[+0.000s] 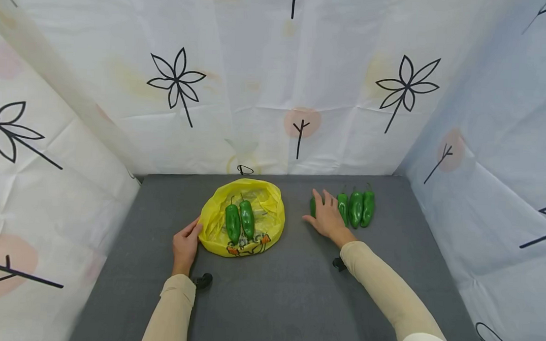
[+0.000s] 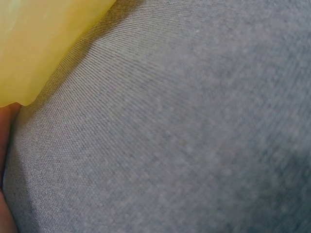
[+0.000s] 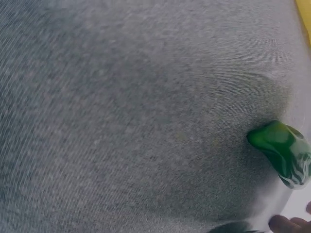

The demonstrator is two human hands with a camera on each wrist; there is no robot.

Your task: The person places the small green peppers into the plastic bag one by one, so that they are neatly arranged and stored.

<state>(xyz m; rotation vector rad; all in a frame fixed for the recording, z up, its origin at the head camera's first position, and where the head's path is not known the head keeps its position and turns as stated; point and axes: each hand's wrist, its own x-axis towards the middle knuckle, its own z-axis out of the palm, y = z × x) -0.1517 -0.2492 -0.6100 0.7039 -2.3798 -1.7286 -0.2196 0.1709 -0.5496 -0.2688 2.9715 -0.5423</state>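
Observation:
A yellow plastic bag [image 1: 278,211] stands with its mouth spread wide, and two green peppers [image 1: 232,223] lie inside it. My left hand [image 1: 186,245] pinches the bag's left rim; in the left wrist view only a bit of that hand shows under the yellow plastic [image 2: 43,43]. To the right, my right hand [image 1: 328,218] is above a row of several green peppers [image 1: 355,209], its fingers spread. It partly covers the leftmost pepper [image 1: 313,207]. In the right wrist view one glossy pepper [image 3: 284,153] lies near the fingertips [image 3: 286,225], apart from them.
A dark grey cloth [image 1: 272,302] covers the table. White printed sheets [image 1: 258,88] hang behind and along both sides. Dark wrist devices [image 1: 202,281] show at both cuffs.

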